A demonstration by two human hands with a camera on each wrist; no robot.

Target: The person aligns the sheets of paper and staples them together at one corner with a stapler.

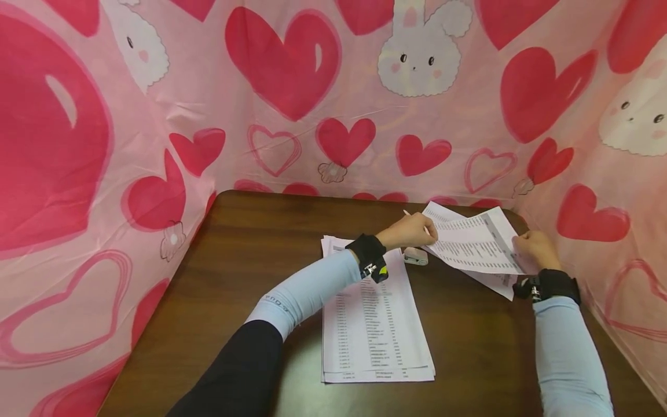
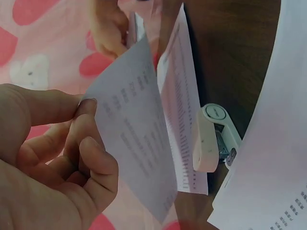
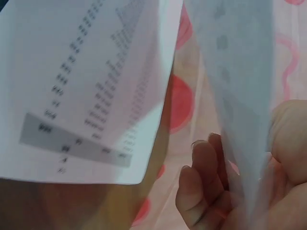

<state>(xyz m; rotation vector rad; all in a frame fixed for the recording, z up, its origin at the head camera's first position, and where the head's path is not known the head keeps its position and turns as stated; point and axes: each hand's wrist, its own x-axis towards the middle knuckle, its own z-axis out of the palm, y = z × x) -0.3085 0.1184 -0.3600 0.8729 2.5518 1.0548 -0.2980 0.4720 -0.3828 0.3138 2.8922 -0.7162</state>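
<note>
Our left hand (image 1: 409,230) pinches one edge of a printed sheet (image 1: 469,240) between thumb and fingers; our right hand (image 1: 539,248) holds what looks like the opposite edge of the same page, so neither is free. The sheet hangs between the hands, to the right of the surface's middle, its long axis running across from one to the other, with its grey header band at the right end. We judge the key relation to be that of this page to the lower paper (image 1: 492,282), which lies askew beneath it and shows past its edges; whether that is more than one leaf we cannot tell. Just beside the left hand, and well apart from the right, sits a small white stapler (image 1: 416,256). Left of it, a paper stack (image 1: 375,324) lies lengthwise away from us, crosswise to the held page, and our left sleeve (image 1: 312,289) passes over its far part. Beyond the wooden surface (image 1: 260,249) hangs a heart-printed backdrop (image 1: 219,58)
</note>
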